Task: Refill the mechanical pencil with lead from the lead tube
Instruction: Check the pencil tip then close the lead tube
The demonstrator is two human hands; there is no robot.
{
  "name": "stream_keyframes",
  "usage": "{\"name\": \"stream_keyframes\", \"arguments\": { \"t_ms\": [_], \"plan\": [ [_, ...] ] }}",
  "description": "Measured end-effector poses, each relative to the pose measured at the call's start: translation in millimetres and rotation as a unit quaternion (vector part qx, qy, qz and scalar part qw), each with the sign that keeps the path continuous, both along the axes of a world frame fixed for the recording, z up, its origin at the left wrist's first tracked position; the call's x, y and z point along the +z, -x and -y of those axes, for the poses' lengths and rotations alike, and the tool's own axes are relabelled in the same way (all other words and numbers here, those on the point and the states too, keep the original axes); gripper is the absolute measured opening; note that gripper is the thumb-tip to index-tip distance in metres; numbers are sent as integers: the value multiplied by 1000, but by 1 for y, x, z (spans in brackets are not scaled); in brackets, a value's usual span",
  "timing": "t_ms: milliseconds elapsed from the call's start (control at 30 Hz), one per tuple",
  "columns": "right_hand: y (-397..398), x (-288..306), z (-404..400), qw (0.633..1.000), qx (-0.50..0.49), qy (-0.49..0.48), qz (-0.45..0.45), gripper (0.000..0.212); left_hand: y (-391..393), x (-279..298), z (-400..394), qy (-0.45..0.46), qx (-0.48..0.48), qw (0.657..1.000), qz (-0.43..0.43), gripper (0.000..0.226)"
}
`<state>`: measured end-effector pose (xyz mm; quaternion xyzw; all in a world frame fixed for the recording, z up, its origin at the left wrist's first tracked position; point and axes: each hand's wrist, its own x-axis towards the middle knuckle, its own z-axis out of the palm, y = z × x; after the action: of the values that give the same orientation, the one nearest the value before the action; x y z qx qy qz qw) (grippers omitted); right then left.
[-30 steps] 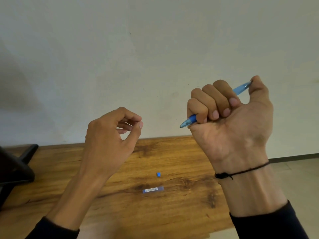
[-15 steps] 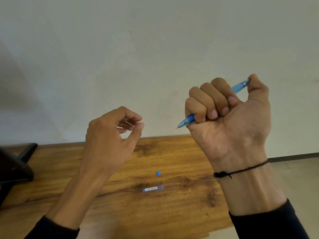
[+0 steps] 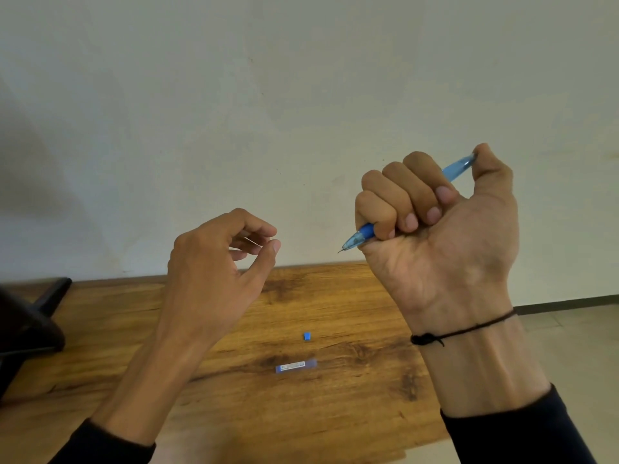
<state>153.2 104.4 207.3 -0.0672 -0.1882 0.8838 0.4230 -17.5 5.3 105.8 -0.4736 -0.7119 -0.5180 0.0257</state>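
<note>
My right hand (image 3: 445,249) is fisted around a blue mechanical pencil (image 3: 360,236), tip pointing down-left with a short lead showing, thumb pressed on its top end. My left hand (image 3: 214,276) hovers to the left, fingers curled, thumb and forefinger close together. A thin pale line shows between its fingers; I cannot tell if it is a lead. The small lead tube (image 3: 296,366) lies flat on the wooden table (image 3: 335,413) below, between my arms. Its blue cap (image 3: 306,336) rests separately just behind it.
A black object (image 3: 30,326) sits at the table's left edge. A pale wall rises behind the table. The table's right edge ends near my right forearm, with tiled floor (image 3: 569,346) beyond.
My right hand has shifted slightly left and down with the pencil, and a short lead now shows at its tip. My left hand has barely moved.
</note>
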Motion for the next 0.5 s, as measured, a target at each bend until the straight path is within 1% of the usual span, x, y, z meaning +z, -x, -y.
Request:
{"name": "stream_keyframes", "arguments": {
  "t_ms": [400, 500],
  "plan": [
    [1, -4, -3, 1000, 3, -8, 0, 64, -1, -3, -1, 0, -11, 1000, 3, 13],
    [2, -8, -7, 1000, -1, -4, 18, 57, 0, -5, -1, 0, -14, 1000, 8, 13]
  ]
}}
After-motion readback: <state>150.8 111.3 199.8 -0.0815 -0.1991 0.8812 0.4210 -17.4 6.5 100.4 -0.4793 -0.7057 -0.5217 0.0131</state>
